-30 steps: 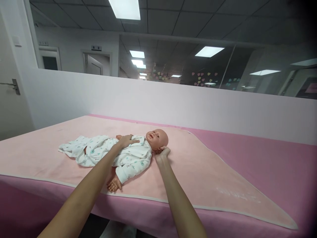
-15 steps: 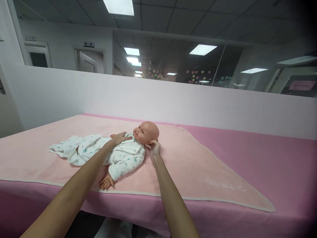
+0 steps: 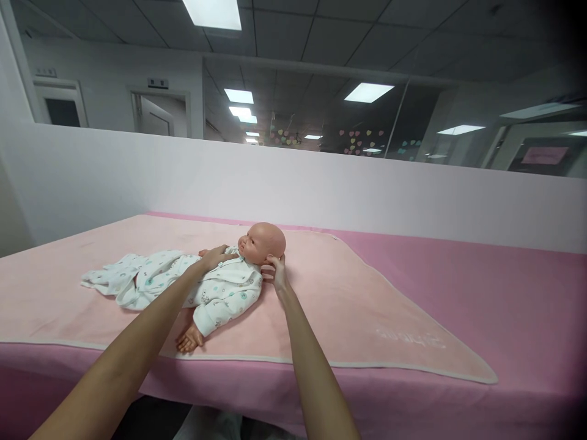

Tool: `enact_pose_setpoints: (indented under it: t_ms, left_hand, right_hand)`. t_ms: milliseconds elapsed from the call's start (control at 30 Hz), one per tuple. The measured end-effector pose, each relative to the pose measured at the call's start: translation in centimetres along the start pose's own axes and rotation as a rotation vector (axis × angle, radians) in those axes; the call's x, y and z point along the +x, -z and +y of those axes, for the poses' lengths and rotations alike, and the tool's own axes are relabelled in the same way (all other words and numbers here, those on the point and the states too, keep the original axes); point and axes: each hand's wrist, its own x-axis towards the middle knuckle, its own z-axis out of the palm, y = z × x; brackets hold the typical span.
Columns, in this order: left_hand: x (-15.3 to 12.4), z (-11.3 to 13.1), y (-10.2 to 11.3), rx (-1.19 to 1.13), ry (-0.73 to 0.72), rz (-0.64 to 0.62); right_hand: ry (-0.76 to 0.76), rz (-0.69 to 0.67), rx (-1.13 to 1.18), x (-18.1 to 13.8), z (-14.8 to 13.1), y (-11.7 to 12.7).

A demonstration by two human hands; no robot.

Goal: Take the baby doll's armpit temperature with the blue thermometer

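Note:
A bald baby doll in a white patterned sleepsuit lies on its back, head to the right and legs to the left. My left hand rests flat on the doll's upper chest, thumb apart from the fingers. At the near side of the head, my right hand holds it by the ear and the back; some of its fingertips are hidden behind the head. The doll's near arm stretches towards the front edge, its small hand palm up.
Under the doll spreads a peach blanket with a pale border, on a pink-covered table. A low white wall with glass above it stands along the far side. The table's front edge runs close before me.
The doll's face has turned slightly further to the left, with my right hand still at its head. My left hand stays on the chest. The whole view has shifted a little.

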Motion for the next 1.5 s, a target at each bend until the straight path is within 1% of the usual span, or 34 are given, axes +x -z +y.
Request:
enact_pose_setpoints:
  t_ms: [67,133,333,600,767,900,967,1067,1133,1267,1333,1500]
  left_hand:
    - [-0.1,0.0,0.0,0.007,-0.013,0.003]
    - [-0.1,-0.1,-0.1,0.013,-0.022,0.006]
    - [0.0,-0.4,-0.4,0.033,-0.029,0.018]
    - [-0.1,0.1,-0.4,0.063,-0.071,0.033]
    - [-0.2,0.1,-0.4,0.071,-0.078,0.041]
    - [-0.2,0.0,-0.5,0.076,-0.085,0.046]
    - [-0.1,-0.1,-0.5,0.080,-0.088,0.049]
    - [-0.1,-0.1,-0.5,0.085,-0.091,0.056]
    - [-0.1,-0.1,-0.5,0.085,-0.098,0.063]
    - [-0.5,0.1,-0.5,0.085,-0.117,0.078]
    - [-0.7,0.1,-0.5,0.085,-0.128,0.085]
    - [-0.8,0.1,-0.6,0.083,-0.147,0.107]
  right_hand:
    - [-0.009,-0.015,-0.057,-0.2,-0.2,0.0]
    - [-0.012,-0.029,-0.056,-0.2,-0.2,0.0]
    - [-0.019,-0.083,0.141,0.1,0.6,-0.1]
    - [-0.156,-0.162,0.213,-0.1,0.4,0.0]
    - [-0.207,-0.126,0.183,-0.4,0.0,0.5]
    - [-0.303,-0.137,0.146,-0.5,-0.3,1.0]
    - [-0.320,-0.144,0.154,-0.6,-0.4,1.1]
    - [-0.307,-0.149,0.202,-0.8,-0.5,1.0]
    - [-0.272,-0.171,0.263,-1.0,-0.5,0.8]
    - [-0.158,-0.295,0.436,-1.2,-0.5,0.6]
    - [-0.139,-0.338,0.489,-1.2,-0.4,0.7]
    - [-0.157,-0.310,0.482,-1.3,-0.2,1.5]
